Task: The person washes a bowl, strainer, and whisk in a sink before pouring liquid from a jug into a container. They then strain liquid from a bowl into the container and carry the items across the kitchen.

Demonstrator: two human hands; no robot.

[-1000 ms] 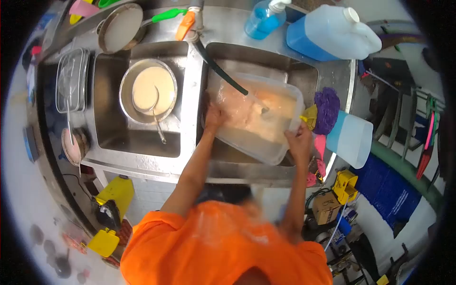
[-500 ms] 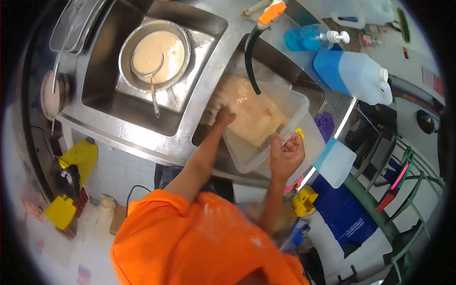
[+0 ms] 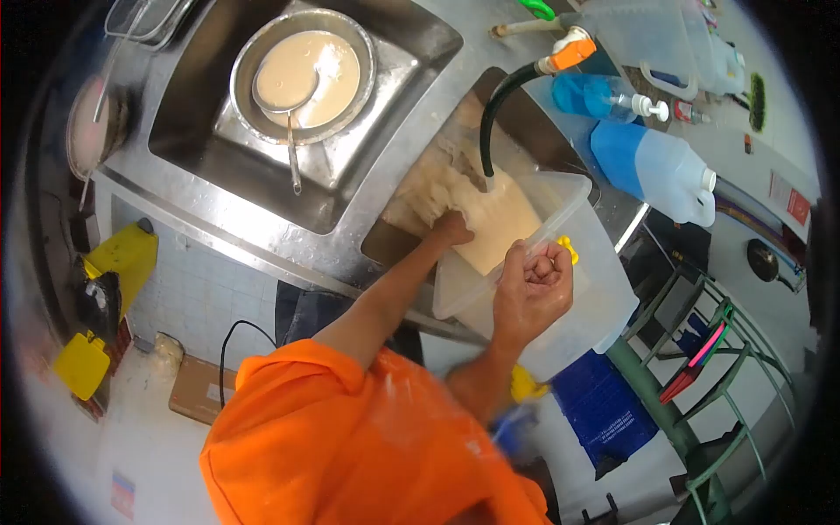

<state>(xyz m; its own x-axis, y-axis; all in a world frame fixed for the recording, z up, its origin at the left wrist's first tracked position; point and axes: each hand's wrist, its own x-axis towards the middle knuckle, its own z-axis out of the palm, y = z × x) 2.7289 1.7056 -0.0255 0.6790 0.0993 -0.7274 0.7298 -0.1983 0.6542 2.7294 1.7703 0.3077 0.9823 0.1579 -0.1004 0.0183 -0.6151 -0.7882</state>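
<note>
A translucent plastic tub [image 3: 561,194] is tilted over the right-hand basin of a steel sink, its opening toward the upper left. Pale cream liquid [image 3: 503,223] fills its lower side and runs lumpy and foamy over the edge into the basin. My left hand [image 3: 453,229] is closed at the tub's lower left edge, beside the pouring liquid; its far fingers are hidden. With curled fingers, my right hand [image 3: 535,284] grips the near rim. Above the tub hangs a black hose [image 3: 486,131] from an orange-handled tap [image 3: 570,54].
In the left basin [image 3: 197,166] stands a metal bowl [image 3: 241,74] of cream liquid with a ladle [image 3: 294,157]. A blue pump bottle [image 3: 586,94] and a blue-filled jug [image 3: 643,162] stand right of the tap. Another translucent container [image 3: 599,311] lies beside the tub.
The tub has tipped further, and its liquid now pours in lumps toward the upper left. Both hands have shifted right in view with it, and the camera view has turned slightly.
</note>
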